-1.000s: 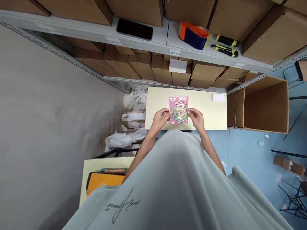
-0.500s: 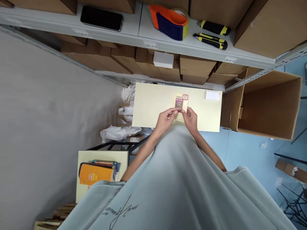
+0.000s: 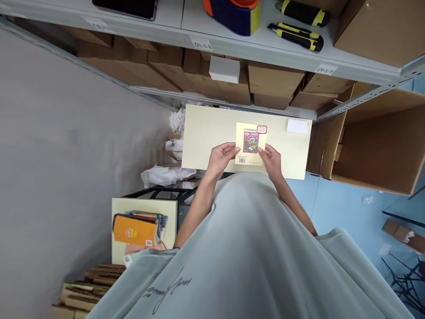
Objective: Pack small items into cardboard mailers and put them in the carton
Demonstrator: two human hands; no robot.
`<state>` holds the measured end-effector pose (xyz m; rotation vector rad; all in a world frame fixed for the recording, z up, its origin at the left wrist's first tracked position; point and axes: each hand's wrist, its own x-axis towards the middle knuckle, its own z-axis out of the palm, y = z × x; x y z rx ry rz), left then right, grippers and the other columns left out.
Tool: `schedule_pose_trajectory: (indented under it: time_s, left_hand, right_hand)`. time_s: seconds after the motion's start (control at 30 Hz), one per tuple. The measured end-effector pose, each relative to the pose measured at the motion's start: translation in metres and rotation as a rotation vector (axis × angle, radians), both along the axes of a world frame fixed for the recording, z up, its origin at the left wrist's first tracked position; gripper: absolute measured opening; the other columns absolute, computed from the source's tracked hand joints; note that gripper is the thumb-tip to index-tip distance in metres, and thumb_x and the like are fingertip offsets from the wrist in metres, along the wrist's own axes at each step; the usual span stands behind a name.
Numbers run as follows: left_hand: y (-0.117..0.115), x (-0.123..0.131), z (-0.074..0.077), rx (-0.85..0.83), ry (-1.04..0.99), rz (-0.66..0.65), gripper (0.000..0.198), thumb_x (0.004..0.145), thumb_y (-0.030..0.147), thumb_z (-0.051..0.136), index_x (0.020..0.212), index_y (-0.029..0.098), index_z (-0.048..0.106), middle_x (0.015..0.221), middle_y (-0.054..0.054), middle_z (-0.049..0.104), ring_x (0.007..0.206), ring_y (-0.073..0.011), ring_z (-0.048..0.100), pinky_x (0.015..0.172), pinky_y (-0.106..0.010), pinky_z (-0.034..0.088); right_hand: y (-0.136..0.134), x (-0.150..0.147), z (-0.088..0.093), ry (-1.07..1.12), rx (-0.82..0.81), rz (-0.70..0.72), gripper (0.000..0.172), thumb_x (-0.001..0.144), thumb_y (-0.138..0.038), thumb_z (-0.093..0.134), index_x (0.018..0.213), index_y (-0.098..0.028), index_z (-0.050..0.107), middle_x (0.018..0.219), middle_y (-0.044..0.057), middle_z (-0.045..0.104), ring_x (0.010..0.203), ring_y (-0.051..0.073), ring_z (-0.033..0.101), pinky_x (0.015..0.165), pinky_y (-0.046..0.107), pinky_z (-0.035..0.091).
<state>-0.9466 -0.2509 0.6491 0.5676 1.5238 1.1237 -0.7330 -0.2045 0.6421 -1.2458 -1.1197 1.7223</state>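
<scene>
A small cream book (image 3: pixel 241 137) with a purple picture, a barcode and a red-edged label is held above the pale tabletop (image 3: pixel 206 133). My left hand (image 3: pixel 222 158) grips its left edge, thumb on the face that shows and fingers partly behind. At the right edge, my right hand (image 3: pixel 271 162) pinches it the same way. Toward the back right of the tabletop lies a white slip or pad (image 3: pixel 297 126).
Over the table runs a grey shelf (image 3: pixel 229 46) with a phone (image 3: pixel 133 8), a tape dispenser (image 3: pixel 234 15) and utility knives (image 3: pixel 299 36). An open cardboard box (image 3: pixel 378 141) stands at right. Several books (image 3: pixel 134 230) lie on a side table at lower left.
My hands have moved apart to the book's two side edges, so more of its face shows, barcode included. The view has shifted, and the shelf sits higher in it.
</scene>
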Motion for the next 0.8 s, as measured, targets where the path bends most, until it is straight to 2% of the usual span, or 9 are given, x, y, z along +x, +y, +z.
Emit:
schedule_pose_trajectory:
  time_s: [0.13,0.3,0.37,0.5,0.57,0.67,0.7,0.8]
  left_hand:
    - [0.006,-0.026,0.001,0.085,0.097,0.058,0.070,0.070,0.070,0.103,0.109,0.016,0.086,0.111,-0.016,0.089,0.107,-0.0335,0.086,0.099,-0.048,0.072]
    - [-0.010,-0.041,0.020,0.153,0.186,0.080,0.057,0.081,0.063,0.096,0.113,0.016,0.089,0.112,-0.014,0.090,0.103,-0.0328,0.087,0.096,-0.048,0.074]
    - [-0.023,-0.043,0.031,0.189,0.213,0.004,0.048,0.087,0.058,0.092,0.116,0.020,0.091,0.121,-0.012,0.089,0.109,-0.0321,0.086,0.096,-0.047,0.074]
    - [-0.046,-0.063,0.043,0.295,0.208,-0.219,0.042,0.091,0.052,0.089,0.124,0.026,0.091,0.141,-0.008,0.085,0.128,-0.0320,0.080,0.103,-0.045,0.073]
    - [-0.053,-0.085,0.039,0.297,0.222,-0.204,0.046,0.094,0.052,0.085,0.130,0.023,0.088,0.139,-0.010,0.084,0.121,-0.0288,0.081,0.098,-0.040,0.072]
    - [-0.059,-0.127,0.024,0.254,0.329,-0.056,0.049,0.094,0.055,0.086,0.131,0.022,0.086,0.134,-0.012,0.084,0.101,-0.0212,0.079,0.081,-0.030,0.066]
    - [-0.060,-0.140,0.018,0.244,0.335,-0.042,0.050,0.092,0.057,0.087,0.128,0.021,0.087,0.131,-0.012,0.084,0.096,-0.0201,0.077,0.077,-0.029,0.064]
    - [-0.064,-0.169,0.003,0.237,0.225,-0.109,0.057,0.087,0.067,0.090,0.116,0.019,0.089,0.113,-0.012,0.087,0.086,-0.0205,0.073,0.076,-0.032,0.062]
  right_hand:
    - [-0.009,-0.017,0.002,-0.130,0.123,-0.129,0.071,0.100,-0.078,0.073,0.149,-0.027,0.073,0.164,0.014,0.070,0.153,0.034,0.068,0.129,0.055,0.058]
    - [-0.029,-0.070,0.014,-0.087,0.072,0.020,0.083,0.095,-0.084,0.077,0.155,-0.027,0.068,0.165,0.015,0.070,0.151,0.034,0.070,0.123,0.052,0.063]
    - [-0.036,-0.094,0.016,-0.077,0.073,0.039,0.081,0.093,-0.083,0.080,0.150,-0.026,0.069,0.158,0.015,0.074,0.146,0.033,0.073,0.118,0.048,0.067]
    - [-0.044,-0.126,0.020,-0.098,0.090,-0.034,0.067,0.097,-0.082,0.077,0.127,-0.022,0.076,0.124,0.011,0.087,0.124,0.031,0.082,0.108,0.042,0.071]
    - [-0.047,-0.134,0.024,-0.089,0.083,-0.052,0.066,0.097,-0.082,0.076,0.125,-0.022,0.077,0.119,0.010,0.088,0.121,0.031,0.083,0.107,0.044,0.071]
    - [-0.053,-0.144,0.032,-0.045,0.045,-0.025,0.069,0.093,-0.080,0.082,0.133,-0.024,0.078,0.128,0.010,0.088,0.123,0.033,0.083,0.109,0.048,0.070]
    - [-0.055,-0.148,0.035,-0.035,0.026,-0.011,0.070,0.092,-0.080,0.083,0.135,-0.024,0.078,0.131,0.009,0.087,0.125,0.033,0.083,0.110,0.048,0.070]
    - [-0.064,-0.164,0.041,-0.019,-0.019,0.003,0.073,0.090,-0.081,0.085,0.137,-0.026,0.079,0.135,0.008,0.087,0.131,0.034,0.081,0.115,0.050,0.068]
